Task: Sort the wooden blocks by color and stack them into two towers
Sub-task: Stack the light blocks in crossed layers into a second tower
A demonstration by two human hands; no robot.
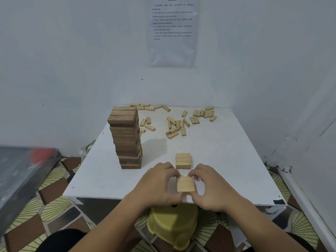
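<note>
A tall tower of dark brown blocks (127, 137) stands on the left of the white table (227, 160). A low square of light blocks (183, 160) lies near the table's front. Just in front of it, my left hand (160, 182) and my right hand (209, 186) press from both sides on a row of three light blocks (185, 184), which looks held a little above the table. Several loose light blocks (177, 124) lie scattered across the far half of the table.
The table sits in a corner of white walls, with a printed sheet (171, 30) on the far wall. A yellow plastic stool (171, 228) stands under the front edge. A dark object (21, 175) lies at the left on the patterned floor.
</note>
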